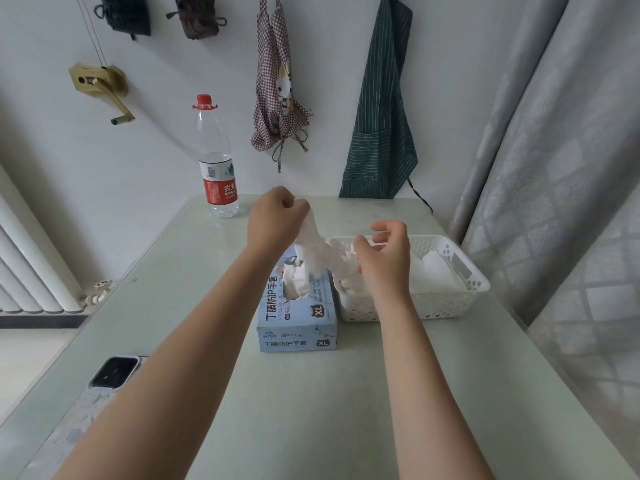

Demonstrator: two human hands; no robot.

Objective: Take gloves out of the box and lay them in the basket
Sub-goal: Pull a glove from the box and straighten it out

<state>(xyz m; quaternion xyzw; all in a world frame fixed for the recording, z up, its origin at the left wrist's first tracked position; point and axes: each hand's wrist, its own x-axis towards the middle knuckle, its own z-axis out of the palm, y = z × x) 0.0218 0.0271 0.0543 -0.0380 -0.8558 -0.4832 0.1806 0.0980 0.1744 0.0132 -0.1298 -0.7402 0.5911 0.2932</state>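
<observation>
Thin white nitrile, so it drags: the glove [317, 251] is stretched between both hands, its tail seemingly caught in the box [298, 306] slot below the left hand [277, 213]. That hand is fisted tight round the cuff end, raised. The right hand [384, 254] has its fingers curled, apparently pinching the lower part, just above the basket [446, 306], where a few gloves already lie. Probably best to lift until it's free of the slot, then swing it rightward and lay it flat rather than bunched.
</observation>
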